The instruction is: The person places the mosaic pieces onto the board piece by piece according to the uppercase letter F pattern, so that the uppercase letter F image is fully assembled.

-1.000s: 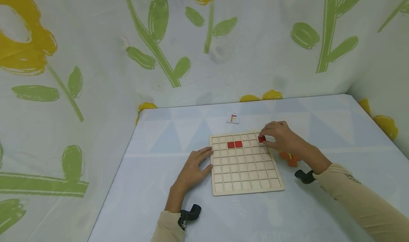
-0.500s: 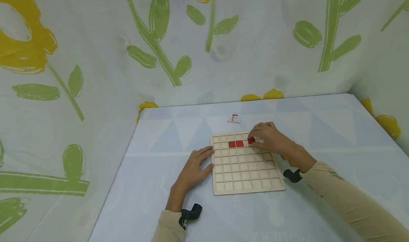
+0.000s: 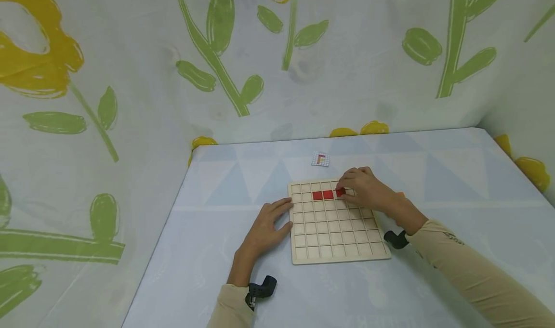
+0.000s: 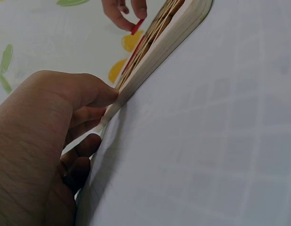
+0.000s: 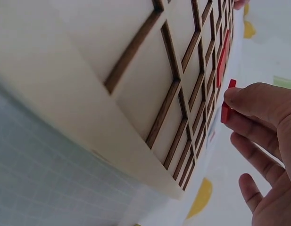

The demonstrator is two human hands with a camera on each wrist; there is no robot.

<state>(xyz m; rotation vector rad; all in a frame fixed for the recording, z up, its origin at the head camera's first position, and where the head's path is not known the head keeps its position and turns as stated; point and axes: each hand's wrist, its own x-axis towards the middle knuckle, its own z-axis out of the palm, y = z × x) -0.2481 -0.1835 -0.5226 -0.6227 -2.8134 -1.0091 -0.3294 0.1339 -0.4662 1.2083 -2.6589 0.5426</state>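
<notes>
A pale wooden grid board (image 3: pixel 331 228) lies on the table. Two red square tiles (image 3: pixel 323 195) sit side by side in its upper rows. Between thumb and index finger my right hand (image 3: pixel 366 189) pinches another red square tile (image 5: pixel 225 111), just right of that pair. In the right wrist view this tile is tilted and held slightly off the board's surface. My left hand (image 3: pixel 265 228) rests at the board's left edge, fingers relaxed, with the thumb and fingertips touching the rim, as the left wrist view (image 4: pixel 88 101) also shows.
Behind the board lies a small card (image 3: pixel 321 159) printed with a coloured grid pattern. An orange piece (image 3: pixel 401 193) peeks out beyond my right forearm, which hides what is around it. A flower-printed cloth wall (image 3: pixel 347 87) rises behind the table (image 3: pixel 208 251).
My right hand has carried the red tile leftward from the board's right edge to near the two red tiles, then lowered it slightly. The left hand has stayed at the board's edge.
</notes>
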